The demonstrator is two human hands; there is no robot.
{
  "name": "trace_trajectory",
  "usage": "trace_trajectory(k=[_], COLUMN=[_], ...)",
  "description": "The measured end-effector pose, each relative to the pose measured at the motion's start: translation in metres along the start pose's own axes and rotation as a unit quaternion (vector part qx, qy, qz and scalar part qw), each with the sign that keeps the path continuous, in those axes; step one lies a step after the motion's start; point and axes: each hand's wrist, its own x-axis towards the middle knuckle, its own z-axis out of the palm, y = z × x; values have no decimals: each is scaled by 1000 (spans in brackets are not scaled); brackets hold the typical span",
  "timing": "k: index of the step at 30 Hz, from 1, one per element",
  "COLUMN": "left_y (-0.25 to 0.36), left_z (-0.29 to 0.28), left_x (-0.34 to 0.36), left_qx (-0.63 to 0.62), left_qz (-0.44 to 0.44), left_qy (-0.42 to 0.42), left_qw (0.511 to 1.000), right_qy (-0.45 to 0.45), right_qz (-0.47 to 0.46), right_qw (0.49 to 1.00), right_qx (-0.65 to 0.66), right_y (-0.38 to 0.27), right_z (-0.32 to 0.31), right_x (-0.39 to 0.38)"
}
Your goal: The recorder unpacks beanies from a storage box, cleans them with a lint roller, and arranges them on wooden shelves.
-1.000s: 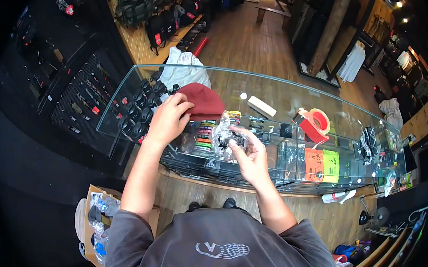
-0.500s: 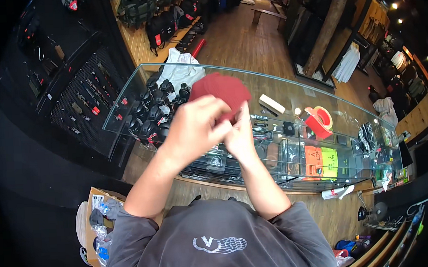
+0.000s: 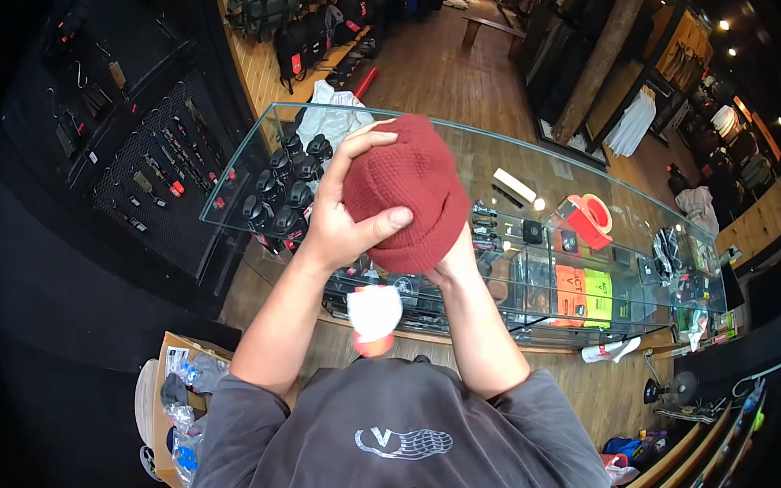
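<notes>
Above the glass-topped bench [image 3: 492,155], we clamp our left hand's [image 3: 329,221] fingers on a dark-red knitted beanie [image 3: 410,190]; it blocks our right hand's [image 3: 456,263] fingers, state indeterminable. Rightward: red tape dispenser [image 3: 586,225], white oblong block [image 3: 516,187].

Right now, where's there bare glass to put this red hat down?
The glass top looks bare between the red tape dispenser and dark plaid cloth, and along the far edge behind the cream block. Dark goods crowd the left end, seemingly under glass. The red hat blocks some glass.
</notes>
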Motion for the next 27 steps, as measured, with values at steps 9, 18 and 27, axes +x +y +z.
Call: trace_trajectory(k=[9, 18, 27], left_y=[-4, -17, -25], left_z=[-13, -11, 10], left_x=[-7, -17, -27], left_qx=[-80, -176, -377], left_qz=[-209, -191, -452], left_qy=[58, -96, 119], left_qw=[973, 961, 800], right_qy=[-57, -56, 31], right_qz=[-149, -115, -296], right_qw=[979, 975, 866], right_qx=[-130, -182, -402], right_y=[5, -5, -32], right_z=[-19, -26, -31], right_x=[-11, -19, -26])
